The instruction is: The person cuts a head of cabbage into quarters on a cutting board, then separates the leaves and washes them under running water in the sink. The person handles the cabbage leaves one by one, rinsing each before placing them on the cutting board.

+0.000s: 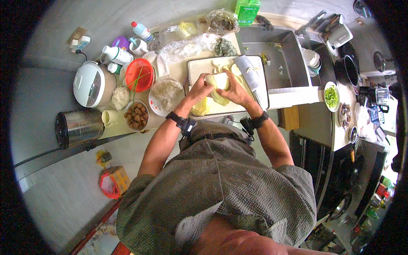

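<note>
Both hands hold a pale piece of napa cabbage [217, 81] above the cutting board [197, 67]. My left hand [200, 87] grips its left side, and my right hand [235, 90] is around the right side. A broad cleaver [246, 70] lies on the right part of the board, its handle towards me. Cut cabbage pieces [236, 69] lie behind my hands, partly under the blade. More yellow cabbage leaves [201, 107] rest at the board's near left corner, beside my left wrist.
Right of the board is a sink [271, 57]. On the left stand a bowl of white food [166, 95], a bowl of brown balls [136, 115], a red plastic basket [139, 75] and a rice cooker [92, 84]. A plate of chopped greens [331, 97] sits on the right counter.
</note>
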Tool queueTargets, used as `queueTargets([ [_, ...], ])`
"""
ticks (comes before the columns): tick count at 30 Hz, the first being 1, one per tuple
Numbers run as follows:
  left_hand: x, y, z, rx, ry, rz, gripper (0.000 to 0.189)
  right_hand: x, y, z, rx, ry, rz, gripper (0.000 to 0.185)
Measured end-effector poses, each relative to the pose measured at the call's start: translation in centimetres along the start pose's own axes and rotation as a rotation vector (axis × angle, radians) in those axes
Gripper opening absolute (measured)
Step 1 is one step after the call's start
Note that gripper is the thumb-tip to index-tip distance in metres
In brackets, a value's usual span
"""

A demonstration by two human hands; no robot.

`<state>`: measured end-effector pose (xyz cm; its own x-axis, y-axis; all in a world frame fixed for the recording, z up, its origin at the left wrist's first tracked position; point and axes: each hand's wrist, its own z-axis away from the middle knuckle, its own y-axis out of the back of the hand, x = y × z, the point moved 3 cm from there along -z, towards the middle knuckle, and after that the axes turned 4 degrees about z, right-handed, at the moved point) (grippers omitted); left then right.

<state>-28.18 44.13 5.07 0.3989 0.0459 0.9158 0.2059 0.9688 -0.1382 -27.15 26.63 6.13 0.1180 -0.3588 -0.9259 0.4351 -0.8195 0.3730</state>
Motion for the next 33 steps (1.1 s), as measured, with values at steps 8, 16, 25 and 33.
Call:
queueTargets([
  [8, -1.1, 0.0, -0.5, -0.02, -0.063, 0.032, 0.053, 1.2, -0.4, 0.1, 0.009, 0.004, -0.152, 0.082],
  [16, -1.9, 0.3, -1.1, 0.166, -0.077, -0.086, 0.052, 2.1, -1.1, 0.1, 0.184, -0.026, -0.306, 0.076],
  [25, -1.3, 0.3, -0.2, 0.148, 0.098, 0.104, 0.045, 2.4, -1.3, -0.4, 0.256, 0.139, -0.053, 0.083],
  [33, -4.8, 5.7, -0.1, 0.37, -0.044, -0.477, 0.027, 4.4, 2.3, -1.3, 0.399, -0.08, -0.85, 0.048],
])
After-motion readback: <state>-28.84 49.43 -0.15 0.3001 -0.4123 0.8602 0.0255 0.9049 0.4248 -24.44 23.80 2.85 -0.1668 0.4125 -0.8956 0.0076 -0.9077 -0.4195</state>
